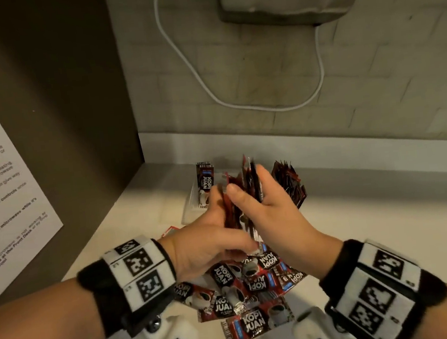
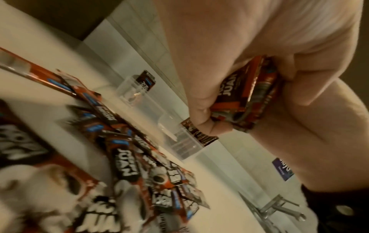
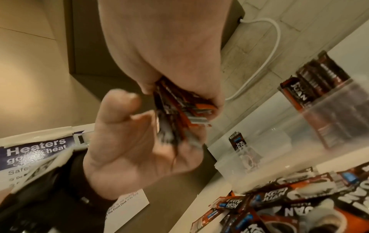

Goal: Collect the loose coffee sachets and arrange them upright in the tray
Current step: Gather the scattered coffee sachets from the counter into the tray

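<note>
Head view: red-and-black sachets [image 1: 254, 291], loosely heaped.

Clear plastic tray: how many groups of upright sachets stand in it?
2: a lone red-and-black sachet at its left end, a packed bunch at its right end; left hand and right hand may hide more.

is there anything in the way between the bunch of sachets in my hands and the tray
Nothing visible blocks it. The bundle of sachets, held by the right hand and left hand, is just in front of the clear tray, whose middle looks free between sachets already standing at both ends.
</note>
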Motion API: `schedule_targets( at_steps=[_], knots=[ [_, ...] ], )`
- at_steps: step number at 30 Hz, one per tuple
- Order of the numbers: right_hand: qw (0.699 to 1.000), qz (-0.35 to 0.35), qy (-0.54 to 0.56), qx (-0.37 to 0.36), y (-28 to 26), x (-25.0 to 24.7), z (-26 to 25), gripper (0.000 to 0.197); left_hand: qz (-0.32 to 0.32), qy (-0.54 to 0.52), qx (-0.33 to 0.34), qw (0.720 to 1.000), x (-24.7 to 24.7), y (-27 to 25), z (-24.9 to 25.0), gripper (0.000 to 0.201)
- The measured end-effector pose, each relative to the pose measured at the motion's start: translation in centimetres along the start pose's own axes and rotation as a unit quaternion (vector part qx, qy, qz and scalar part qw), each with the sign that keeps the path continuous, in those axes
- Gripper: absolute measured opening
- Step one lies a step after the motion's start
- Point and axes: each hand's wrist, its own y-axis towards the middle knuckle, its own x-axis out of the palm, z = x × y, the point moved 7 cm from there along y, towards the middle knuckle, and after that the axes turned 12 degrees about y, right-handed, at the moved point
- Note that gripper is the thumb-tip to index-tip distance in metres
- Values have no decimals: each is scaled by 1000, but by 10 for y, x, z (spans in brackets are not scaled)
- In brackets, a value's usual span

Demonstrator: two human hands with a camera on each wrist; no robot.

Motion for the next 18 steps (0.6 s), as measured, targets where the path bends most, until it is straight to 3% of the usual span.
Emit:
schedule_targets(
  at_steps=[4, 8, 11, 14, 16, 18],
  knots=[
    [999, 23, -23, 42, 9, -5, 17, 14, 48, -2, 26, 999, 2, 20, 4, 93],
    [992, -23, 60, 104, 15, -8, 37, 72, 62, 36, 42, 997, -5, 33, 7, 77],
    [982, -28, 130, 135, 17, -11, 40, 72, 90, 51, 43, 994, -10, 41, 7, 65],
    [994, 15, 62, 85, 26, -23, 23, 56, 107, 35, 49, 992, -17, 52, 17, 47],
    [996, 83, 31, 32, 34, -39, 8, 66, 125, 20, 53, 990, -27, 64, 26, 38],
    [987, 159, 10, -17, 39, -60, -8, 60, 164, 21, 53, 985, -41, 80, 33, 37]
  ],
)
